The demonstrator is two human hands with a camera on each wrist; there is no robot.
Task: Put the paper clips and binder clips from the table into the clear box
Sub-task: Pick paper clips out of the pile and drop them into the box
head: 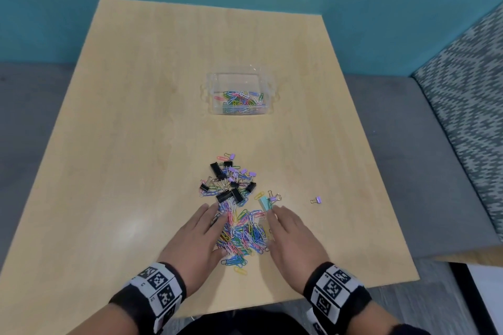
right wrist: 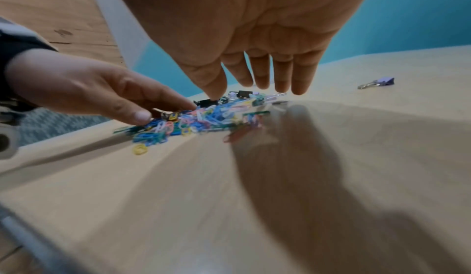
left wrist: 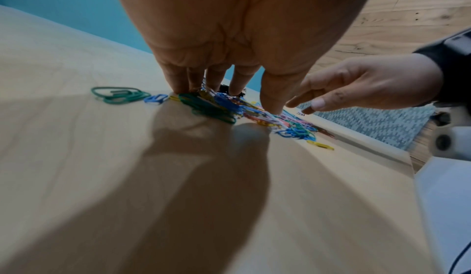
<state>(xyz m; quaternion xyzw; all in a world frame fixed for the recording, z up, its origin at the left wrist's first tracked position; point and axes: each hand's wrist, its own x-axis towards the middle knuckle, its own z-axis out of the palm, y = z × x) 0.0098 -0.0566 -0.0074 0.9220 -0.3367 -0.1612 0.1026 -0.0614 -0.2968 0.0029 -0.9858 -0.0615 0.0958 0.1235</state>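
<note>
A heap of coloured paper clips [head: 245,234] lies near the table's front edge, with black and purple binder clips [head: 228,185] just beyond it. My left hand [head: 198,239] lies flat at the heap's left side, its fingertips [left wrist: 183,88] touching the clips [left wrist: 216,107]. My right hand [head: 291,236] flanks the heap's right side with straight fingers [right wrist: 282,76] just above the clips [right wrist: 193,119]. The clear box [head: 239,94] stands mid-table and holds several paper clips. A mint binder clip [head: 265,203] sits by my right fingertips.
One purple binder clip [head: 316,200] lies alone to the right of the heap, also seen as the purple clip [right wrist: 377,82]. Grey and patterned bench seats [head: 462,117] border the wooden table [head: 136,117]; a teal wall stands behind.
</note>
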